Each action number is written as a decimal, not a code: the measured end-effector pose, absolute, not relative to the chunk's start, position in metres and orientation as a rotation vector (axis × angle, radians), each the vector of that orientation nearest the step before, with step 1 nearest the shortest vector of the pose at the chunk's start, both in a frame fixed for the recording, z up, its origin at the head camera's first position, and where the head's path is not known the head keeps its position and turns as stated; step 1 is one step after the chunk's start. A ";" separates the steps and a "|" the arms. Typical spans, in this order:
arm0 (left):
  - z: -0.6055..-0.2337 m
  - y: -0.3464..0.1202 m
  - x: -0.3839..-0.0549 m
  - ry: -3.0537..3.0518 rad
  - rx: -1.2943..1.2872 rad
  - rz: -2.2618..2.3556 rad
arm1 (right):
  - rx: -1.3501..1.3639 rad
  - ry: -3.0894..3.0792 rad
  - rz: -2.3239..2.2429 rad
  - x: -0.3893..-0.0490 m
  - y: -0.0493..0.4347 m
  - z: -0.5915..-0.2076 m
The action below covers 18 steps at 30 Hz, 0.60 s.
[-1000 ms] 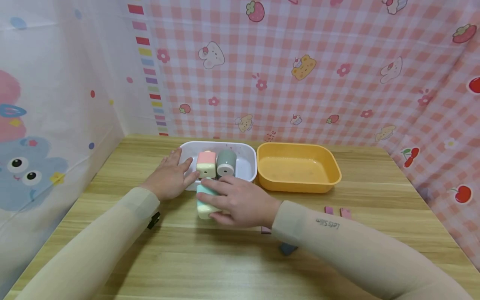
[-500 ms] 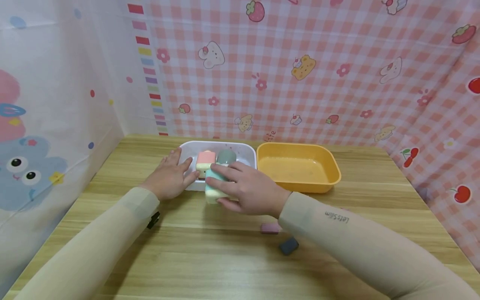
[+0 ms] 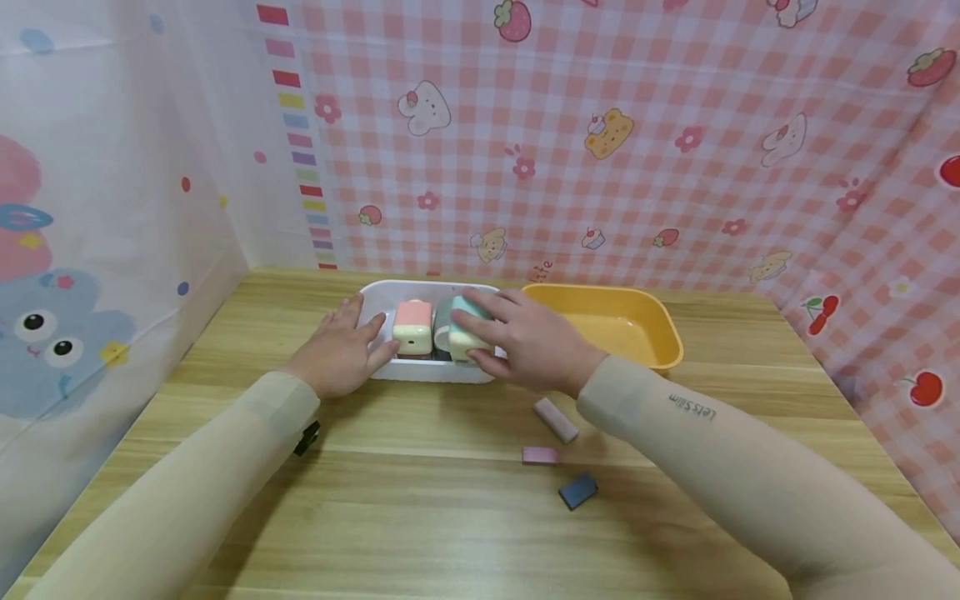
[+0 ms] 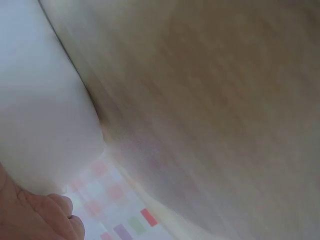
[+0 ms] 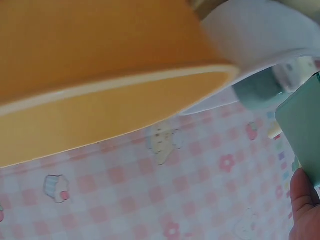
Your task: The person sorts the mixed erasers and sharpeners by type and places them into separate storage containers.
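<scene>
My left hand (image 3: pixel 337 354) rests at the left end of the white plastic box (image 3: pixel 431 372), its fingers spread over the rim. The left wrist view shows little but the box's outer wall (image 4: pixel 45 100) and some fingers (image 4: pixel 47 215). In the box, a pink and cream pencil sharpener (image 3: pixel 412 327) stands beside a grey-green round one (image 3: pixel 442 318), which is partly hidden. My right hand (image 3: pixel 540 343) grips a mint and cream pencil sharpener (image 3: pixel 463 342) between fingers and thumb, over the box's right part. In the right wrist view this mint sharpener (image 5: pixel 302 130) appears tilted.
A yellow box (image 3: pixel 656 333) stands right of the white one, partly behind my right hand. Small eraser-like blocks lie in front: a pale pink one (image 3: pixel 557 419), a pink one (image 3: pixel 540 456) and a dark blue one (image 3: pixel 578 492). A small dark object (image 3: pixel 307 439) is beside my left forearm.
My right hand has carried the mint sharpener from in front of the white box, up and rightward over it. The pale pink block has come into view. My left hand has stayed in place.
</scene>
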<state>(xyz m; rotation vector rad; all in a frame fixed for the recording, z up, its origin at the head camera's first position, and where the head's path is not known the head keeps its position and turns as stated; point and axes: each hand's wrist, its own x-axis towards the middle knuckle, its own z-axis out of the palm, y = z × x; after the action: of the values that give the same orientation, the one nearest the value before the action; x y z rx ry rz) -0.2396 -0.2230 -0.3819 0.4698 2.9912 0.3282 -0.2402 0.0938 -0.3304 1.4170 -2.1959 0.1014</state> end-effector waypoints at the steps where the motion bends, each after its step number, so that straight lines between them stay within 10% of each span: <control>1: -0.381 -0.223 -0.239 2.992 0.469 0.324 | 1.408 -2.212 0.100 -0.243 0.095 -0.331; 18: -0.381 -0.223 -0.240 2.994 0.461 0.313 | 1.294 -2.495 0.003 -0.266 0.105 -0.334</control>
<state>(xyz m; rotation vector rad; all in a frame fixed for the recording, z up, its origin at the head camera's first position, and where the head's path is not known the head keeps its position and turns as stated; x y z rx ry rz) -0.2401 -0.2225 -0.3810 0.4606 2.9942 0.3131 -0.2663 0.1050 -0.3336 1.2942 -2.4945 0.0031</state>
